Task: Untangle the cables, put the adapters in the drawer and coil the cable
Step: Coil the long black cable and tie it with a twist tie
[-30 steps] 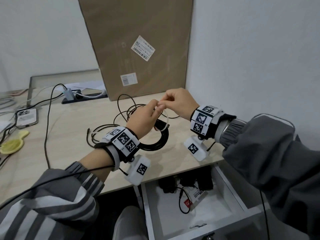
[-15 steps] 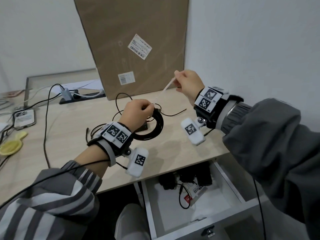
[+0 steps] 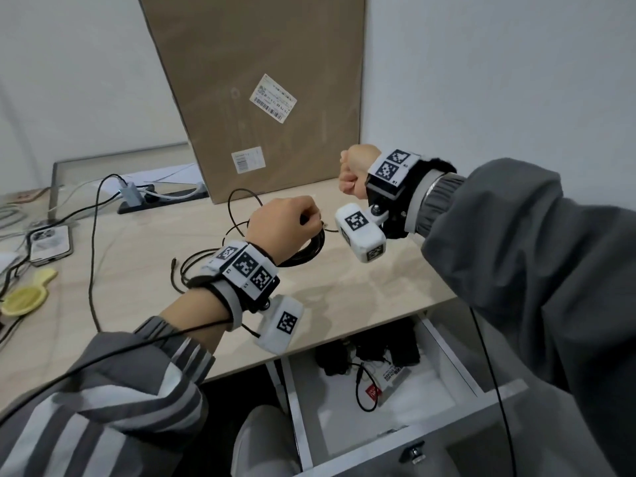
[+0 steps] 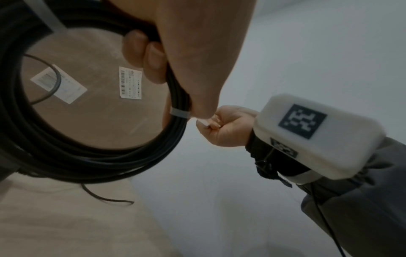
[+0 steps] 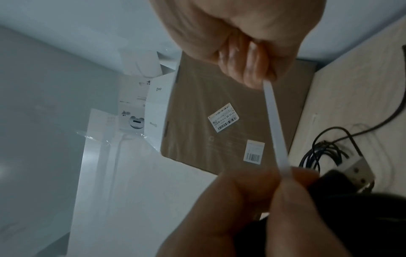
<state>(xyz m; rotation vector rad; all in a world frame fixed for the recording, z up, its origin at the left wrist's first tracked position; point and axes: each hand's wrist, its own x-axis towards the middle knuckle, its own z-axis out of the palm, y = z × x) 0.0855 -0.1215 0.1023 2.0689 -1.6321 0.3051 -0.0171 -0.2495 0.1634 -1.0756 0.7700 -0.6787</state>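
My left hand (image 3: 292, 222) grips a black coiled cable (image 3: 309, 251) just above the desk (image 3: 361, 297). A white tie (image 4: 180, 113) is wrapped round the coil (image 4: 87, 156) beside my left thumb. Up and to the right, my right hand (image 3: 349, 177) pinches the tie's long white tail (image 5: 274, 128), which runs taut down to the left hand (image 5: 241, 200). Thin black cables (image 3: 241, 201) lie loose on the desk behind the coil. Below the desk edge the drawer (image 3: 395, 428) stands pulled out, with black adapters (image 3: 378, 349) at its back.
A tall cardboard box (image 3: 254, 80) leans against the wall behind the hands. A power strip (image 3: 137, 197), a phone (image 3: 50, 242) and a yellow object (image 3: 24, 297) sit at the left. A dark cord (image 3: 93, 270) runs across the desk.
The hands were together at the coil; my right hand has drawn the white tie tail up and away to the right. The left hand has kept hold of the coil.
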